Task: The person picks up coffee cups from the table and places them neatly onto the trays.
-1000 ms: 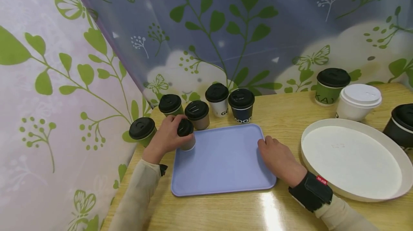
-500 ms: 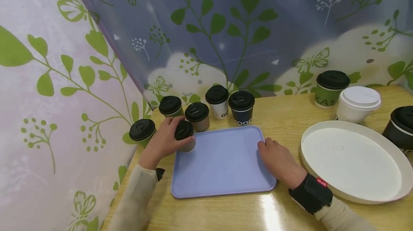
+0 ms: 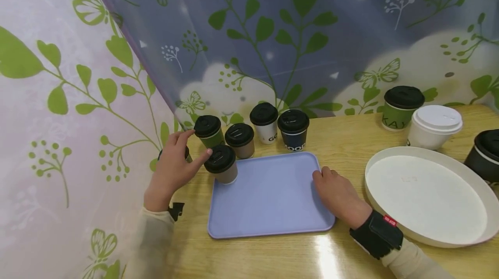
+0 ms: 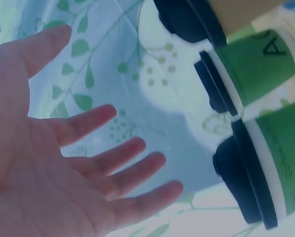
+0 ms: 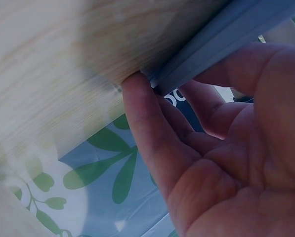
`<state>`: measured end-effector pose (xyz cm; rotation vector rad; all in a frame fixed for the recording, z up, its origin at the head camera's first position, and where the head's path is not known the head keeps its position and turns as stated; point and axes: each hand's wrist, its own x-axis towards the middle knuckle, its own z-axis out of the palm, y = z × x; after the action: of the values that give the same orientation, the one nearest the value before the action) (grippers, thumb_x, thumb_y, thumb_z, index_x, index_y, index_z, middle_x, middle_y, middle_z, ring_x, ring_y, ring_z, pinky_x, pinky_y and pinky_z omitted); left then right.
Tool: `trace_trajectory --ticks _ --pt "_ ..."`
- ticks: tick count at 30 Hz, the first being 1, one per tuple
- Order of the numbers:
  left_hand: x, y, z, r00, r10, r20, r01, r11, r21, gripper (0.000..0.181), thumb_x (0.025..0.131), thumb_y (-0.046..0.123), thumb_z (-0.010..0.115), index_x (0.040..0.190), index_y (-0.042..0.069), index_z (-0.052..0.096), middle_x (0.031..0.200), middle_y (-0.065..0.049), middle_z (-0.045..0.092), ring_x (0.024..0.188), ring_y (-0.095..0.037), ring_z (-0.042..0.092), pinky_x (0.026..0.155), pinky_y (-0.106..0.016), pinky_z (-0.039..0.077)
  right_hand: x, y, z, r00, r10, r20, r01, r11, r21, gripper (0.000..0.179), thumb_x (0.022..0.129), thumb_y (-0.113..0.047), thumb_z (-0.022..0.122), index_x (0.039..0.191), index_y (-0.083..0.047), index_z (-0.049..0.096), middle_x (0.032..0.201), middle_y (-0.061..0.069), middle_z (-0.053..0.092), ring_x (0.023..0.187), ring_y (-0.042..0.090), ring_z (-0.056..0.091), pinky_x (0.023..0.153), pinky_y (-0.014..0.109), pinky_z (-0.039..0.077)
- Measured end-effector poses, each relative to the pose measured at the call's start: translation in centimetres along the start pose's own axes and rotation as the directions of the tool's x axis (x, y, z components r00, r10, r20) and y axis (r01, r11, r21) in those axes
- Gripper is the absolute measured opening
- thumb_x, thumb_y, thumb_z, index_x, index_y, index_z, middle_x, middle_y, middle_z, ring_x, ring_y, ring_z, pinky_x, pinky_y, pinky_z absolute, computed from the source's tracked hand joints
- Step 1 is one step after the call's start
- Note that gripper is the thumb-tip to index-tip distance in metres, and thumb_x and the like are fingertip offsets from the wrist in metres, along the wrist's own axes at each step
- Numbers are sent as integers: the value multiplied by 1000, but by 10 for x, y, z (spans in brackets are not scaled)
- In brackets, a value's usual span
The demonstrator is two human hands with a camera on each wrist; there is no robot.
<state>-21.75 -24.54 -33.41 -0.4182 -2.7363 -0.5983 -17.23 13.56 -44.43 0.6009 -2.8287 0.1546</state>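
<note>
In the head view, a brown paper cup point(image 3: 227, 176) with a black lid stands on the left rear corner of the lavender tray point(image 3: 273, 199). My left hand point(image 3: 173, 168) is just left of it, fingers and thumb spread, holding nothing. Behind this hand a green cup point(image 3: 188, 155) is mostly hidden. Two green cups point(image 4: 258, 71) lie near its fingertips in the left wrist view. My right hand point(image 3: 338, 193) grips the tray's right edge with curled fingers; the right wrist view shows the tray rim point(image 5: 206, 61) between its fingers and thumb.
Behind the tray stand another green cup point(image 3: 212, 139), a second brown cup point(image 3: 245, 150), a white cup point(image 3: 267, 134) and a navy cup point(image 3: 294, 140). At right sits a round white tray point(image 3: 429, 196), with a green cup point(image 3: 395, 118), a white cup point(image 3: 426, 135) and a black cup point(image 3: 483, 157) around it.
My left hand has let go of the brown cup and moved left, its fingers spreading. That cup stays on the tray corner. My right hand has kept its place.
</note>
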Motion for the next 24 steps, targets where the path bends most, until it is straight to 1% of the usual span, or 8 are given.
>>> trace_trajectory --ticks 2,4,8,11,18,24 --pt "0 -5 -3 999 -4 -41 4 1000 -9 72 96 36 74 149 -4 46 143 -33 43 129 -51 45 106 -64 37 0 0 0 1000 -1 -4 1 1000 -7 7 95 5 64 97 5 58 80 16 50 64 23 50 50 38 49" --pt "1 -9 -6 998 -28 -58 27 1000 -12 72 95 34 75 148 -5 46 145 -35 41 133 -53 41 107 -66 35 0 0 1 1000 -2 -9 2 1000 -11 7 94 5 65 97 5 58 80 16 50 64 23 50 50 38 49" --pt "3 -16 -8 993 -119 -19 119 993 2 75 97 38 71 152 -3 40 155 -37 28 144 -57 27 112 -70 28 0 0 1 1000 2 -8 -2 1000 -7 7 94 5 65 97 5 58 80 16 50 64 23 50 49 38 48" --pt "5 -22 -7 985 -169 11 169 985 15 79 99 43 67 156 -2 36 158 -37 22 146 -57 22 113 -71 25 0 0 1 1000 3 0 -3 1000 -6 7 94 5 65 98 5 58 80 16 51 64 23 50 49 37 49" --pt "7 -41 -2 966 -250 58 248 968 41 88 99 51 64 160 0 27 161 -39 14 148 -59 13 113 -73 19 0 1 1 1000 1 14 -1 1000 -4 8 94 5 66 99 5 59 81 16 51 65 23 50 50 37 49" --pt "8 -54 4 951 -292 96 287 956 63 94 96 55 65 162 3 24 162 -39 11 149 -59 10 112 -74 20 0 1 2 1000 3 9 -3 1000 -7 8 94 5 65 98 5 58 81 16 51 65 24 51 50 38 49"
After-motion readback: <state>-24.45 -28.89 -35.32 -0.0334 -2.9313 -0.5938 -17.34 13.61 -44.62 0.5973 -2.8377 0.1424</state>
